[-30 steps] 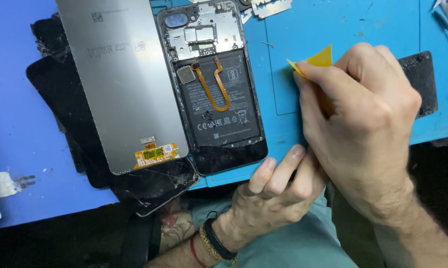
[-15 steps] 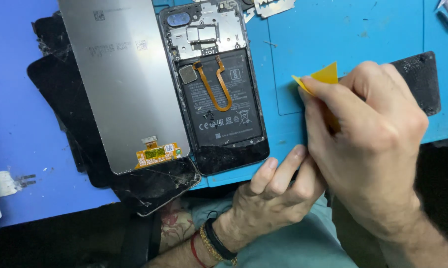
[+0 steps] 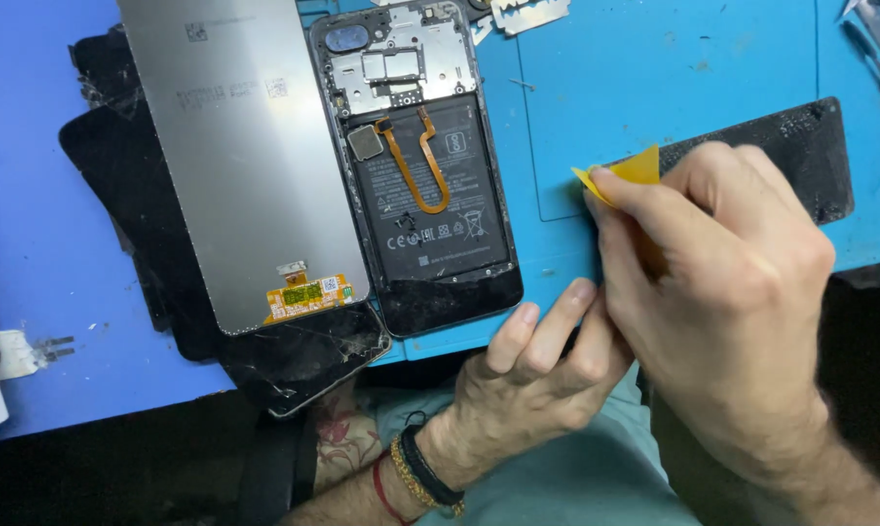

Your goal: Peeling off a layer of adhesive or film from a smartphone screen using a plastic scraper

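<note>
My right hand (image 3: 722, 282) pinches a small yellow plastic pick (image 3: 627, 173) over the blue work mat (image 3: 654, 68), its tip pointing left. My left hand (image 3: 542, 365) rests at the mat's near edge, its fingers curled up against my right hand and holding nothing I can see. Left of both hands lies an opened phone body (image 3: 420, 166) with its black battery and an orange flex cable showing. A grey screen panel (image 3: 240, 156), back side up, lies beside it over cracked black glass (image 3: 308, 365).
A black textured strip (image 3: 800, 146) lies on the mat behind my right hand. A razor blade (image 3: 527, 12) sits at the top edge, metal tweezers (image 3: 878, 49) at the top right. A white plug (image 3: 11, 353) lies at the far left.
My right hand with the yellow pick has drifted a little to the right. My left hand and the phone parts have stayed put.
</note>
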